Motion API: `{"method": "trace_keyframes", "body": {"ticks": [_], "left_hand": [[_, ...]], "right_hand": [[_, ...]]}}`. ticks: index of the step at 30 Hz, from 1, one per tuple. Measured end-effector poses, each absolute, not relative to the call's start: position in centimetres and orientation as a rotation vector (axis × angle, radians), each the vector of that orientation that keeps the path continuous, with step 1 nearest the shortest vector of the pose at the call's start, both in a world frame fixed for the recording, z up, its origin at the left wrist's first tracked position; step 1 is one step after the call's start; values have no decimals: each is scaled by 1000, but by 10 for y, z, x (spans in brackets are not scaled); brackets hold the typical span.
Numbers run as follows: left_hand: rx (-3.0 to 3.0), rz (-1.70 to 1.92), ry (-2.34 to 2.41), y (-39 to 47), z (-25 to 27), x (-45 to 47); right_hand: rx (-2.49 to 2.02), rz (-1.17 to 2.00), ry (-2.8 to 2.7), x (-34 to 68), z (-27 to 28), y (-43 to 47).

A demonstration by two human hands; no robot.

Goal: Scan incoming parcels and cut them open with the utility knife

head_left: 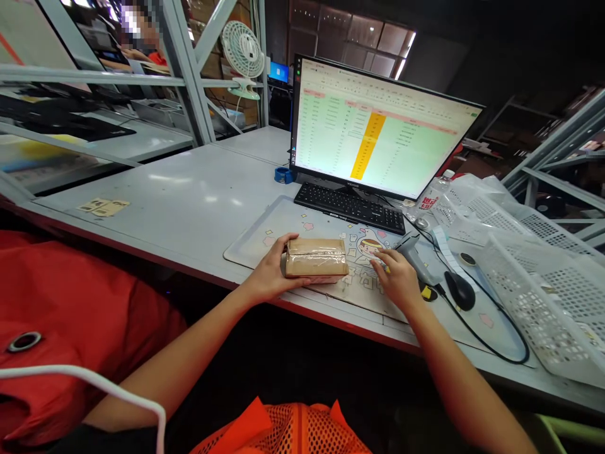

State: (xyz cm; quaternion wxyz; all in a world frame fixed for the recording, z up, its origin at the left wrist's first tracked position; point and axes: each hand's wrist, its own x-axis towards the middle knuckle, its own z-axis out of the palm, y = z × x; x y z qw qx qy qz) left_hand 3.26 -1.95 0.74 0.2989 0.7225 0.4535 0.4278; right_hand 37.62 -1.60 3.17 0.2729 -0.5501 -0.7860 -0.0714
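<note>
A small brown cardboard box with clear tape across its top sits on the desk mat near the front edge. My left hand grips its left end, thumb along the near side and fingers at the far corner. To the right of the box, apart from it, my right hand hovers over the mat with fingers reaching left, apart and loosely bent. A grey handheld barcode scanner lies just beyond that hand. A yellow and black object shows beside my right wrist, partly hidden.
A monitor showing a spreadsheet stands behind a black keyboard. On the right are a black mouse, cables and white perforated baskets. Blue tape lies left of the monitor. A fan is clipped to the metal frame.
</note>
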Motion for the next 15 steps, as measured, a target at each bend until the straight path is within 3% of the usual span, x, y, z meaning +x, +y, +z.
{"method": "trace_keyframes", "body": {"ticks": [4, 10, 15], "left_hand": [[1911, 1098, 1215, -20, 6, 33], [2222, 1004, 1113, 3, 48, 25], [2704, 428, 1186, 28, 95, 44]], "right_hand": [[-982, -146, -2174, 308, 46, -37], [-956, -165, -2105, 274, 24, -34], [-989, -161, -2111, 278, 22, -34]]}}
